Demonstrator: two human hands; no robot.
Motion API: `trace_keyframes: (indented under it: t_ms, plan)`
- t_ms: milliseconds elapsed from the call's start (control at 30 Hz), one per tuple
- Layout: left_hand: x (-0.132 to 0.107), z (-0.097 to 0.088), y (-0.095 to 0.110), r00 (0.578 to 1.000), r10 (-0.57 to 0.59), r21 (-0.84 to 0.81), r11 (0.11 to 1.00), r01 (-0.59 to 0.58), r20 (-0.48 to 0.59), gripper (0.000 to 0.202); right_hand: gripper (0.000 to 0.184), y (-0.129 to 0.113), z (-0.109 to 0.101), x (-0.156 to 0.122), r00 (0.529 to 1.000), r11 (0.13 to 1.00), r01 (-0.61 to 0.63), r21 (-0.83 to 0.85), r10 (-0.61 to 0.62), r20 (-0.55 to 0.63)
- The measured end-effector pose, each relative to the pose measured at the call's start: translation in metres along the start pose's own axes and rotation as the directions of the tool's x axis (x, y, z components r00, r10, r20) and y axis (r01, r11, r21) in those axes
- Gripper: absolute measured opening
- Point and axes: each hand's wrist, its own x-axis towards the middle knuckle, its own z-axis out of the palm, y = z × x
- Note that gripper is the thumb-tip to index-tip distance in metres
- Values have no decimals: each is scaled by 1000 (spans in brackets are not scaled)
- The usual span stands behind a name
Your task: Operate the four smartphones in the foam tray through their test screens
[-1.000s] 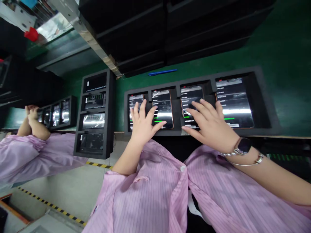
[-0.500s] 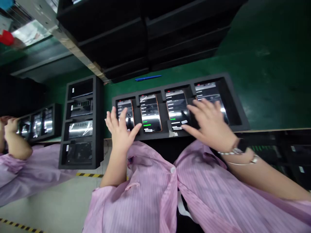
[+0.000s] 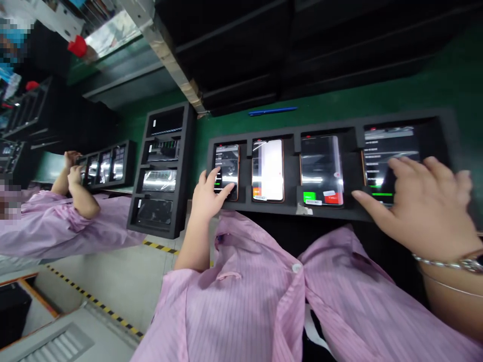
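A black foam tray (image 3: 294,208) lies before me with several smartphones in its slots, screens up and lit. My left hand (image 3: 209,196) is open over the lower part of the leftmost phone (image 3: 228,166), which shows lines of text. Beside it, a second phone (image 3: 268,171) has a mostly white screen with an orange patch. The third phone (image 3: 320,163) is dark with a green and a red button at the bottom. My right hand (image 3: 422,208), fingers spread, hovers at the rightmost phone (image 3: 388,151) and hides part of its text list; contact cannot be told.
A second foam tray (image 3: 184,176) with dark phones stands to the left. Behind lie a blue pen (image 3: 272,111) and tall stacked black trays (image 3: 241,60) on the green table (image 3: 332,103). Further left, a co-worker's hands (image 3: 73,171) are at another phone tray (image 3: 130,161).
My view has turned left. The two middle phones' screens went from text lists to a white screen and a screen with coloured buttons. My right hand moved right onto the last phone.
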Motion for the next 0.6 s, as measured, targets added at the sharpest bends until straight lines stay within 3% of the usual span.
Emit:
trace_keyframes:
  t_ms: [167, 267, 467, 600]
  plan:
    - [6, 1, -5, 997, 43, -83, 995, -48, -58, 93, 94, 17, 12, -1, 991, 1000, 15, 18, -13, -131]
    - [9, 2, -5, 996, 28, -91, 995, -36, -85, 100, 89, 21, 20, -4, 974, 997, 66, 32, -58, -218]
    - [10, 2, 0, 987, 0, -38, 999, -6, -158, 103, 73, 14, 24, -14, 948, 969, 244, 37, -231, -220]
    - [15, 5, 2, 980, -8, 41, 999, 17, -198, 102, 85, 13, 33, -16, 895, 928, 372, -30, -367, -255]
